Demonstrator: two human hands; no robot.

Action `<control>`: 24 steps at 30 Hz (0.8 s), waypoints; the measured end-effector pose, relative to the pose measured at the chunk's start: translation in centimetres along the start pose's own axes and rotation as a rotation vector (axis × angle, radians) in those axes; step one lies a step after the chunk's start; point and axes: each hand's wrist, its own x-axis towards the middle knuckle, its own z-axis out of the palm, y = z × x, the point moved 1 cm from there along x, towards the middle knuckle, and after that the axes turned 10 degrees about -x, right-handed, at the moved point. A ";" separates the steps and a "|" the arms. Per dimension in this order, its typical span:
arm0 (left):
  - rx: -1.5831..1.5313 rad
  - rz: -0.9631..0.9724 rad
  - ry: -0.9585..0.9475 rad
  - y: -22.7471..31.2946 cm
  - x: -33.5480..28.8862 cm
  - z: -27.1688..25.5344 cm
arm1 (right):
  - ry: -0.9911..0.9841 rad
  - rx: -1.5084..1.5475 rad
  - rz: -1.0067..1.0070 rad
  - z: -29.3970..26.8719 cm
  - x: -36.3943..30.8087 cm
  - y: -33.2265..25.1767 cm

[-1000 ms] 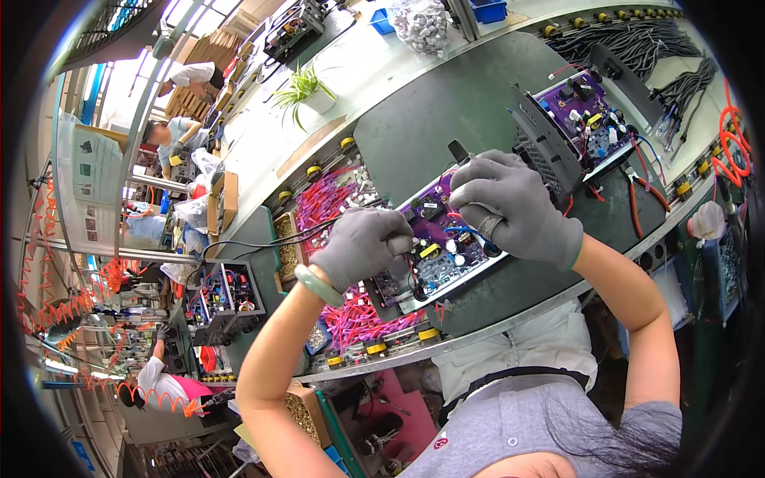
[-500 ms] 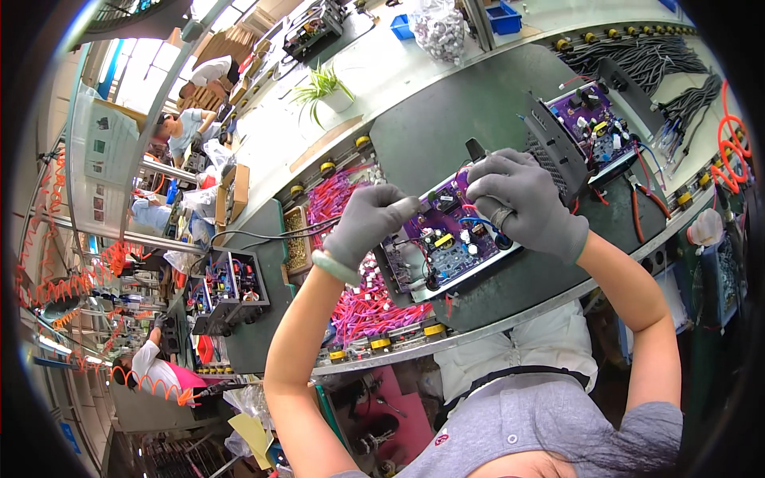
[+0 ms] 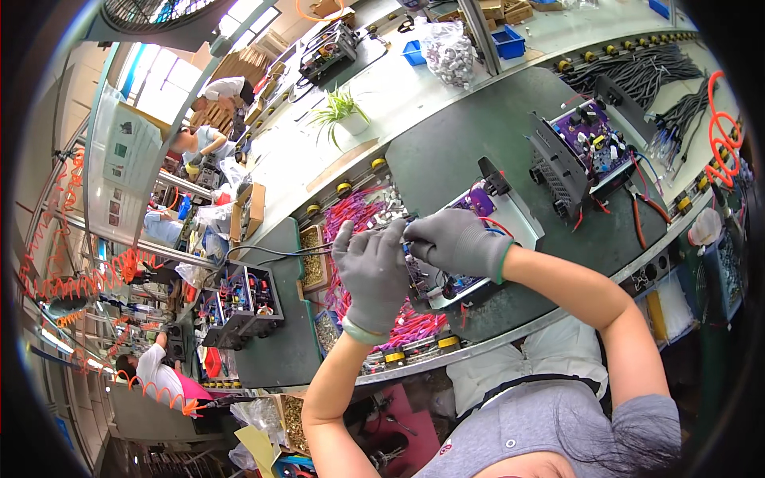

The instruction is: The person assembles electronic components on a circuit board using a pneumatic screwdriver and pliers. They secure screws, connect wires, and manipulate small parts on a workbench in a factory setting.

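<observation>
My left hand (image 3: 370,279), in a grey glove, is closed around a black cable (image 3: 307,252) that comes in from the left. The fingertips of my gloved right hand (image 3: 462,243) are pinched together beside the left fingertips. What they pinch is too small and covered to make out. Beneath and beyond both hands lies an open metal chassis (image 3: 522,227) with a purple circuit board (image 3: 482,201), wires and a black end part (image 3: 493,175). The hands cover its left portion.
Another open unit (image 3: 594,139) with a purple board stands to the right, near orange-handled pliers (image 3: 640,223). Pink-red wires (image 3: 343,215) and a parts box (image 3: 314,259) lie leftward. A potted plant (image 3: 343,114) stands farther back. Co-workers are at the far left.
My right hand has moved left, off the chassis, to meet my left hand. My left hand has turned fingers-up. The view has shifted slightly, and more of the chassis's right end shows.
</observation>
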 end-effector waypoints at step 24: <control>-0.693 -0.693 -0.355 -0.6 -4.7 1.4 | -0.417 -0.676 -0.069 0.0 4.3 -2.1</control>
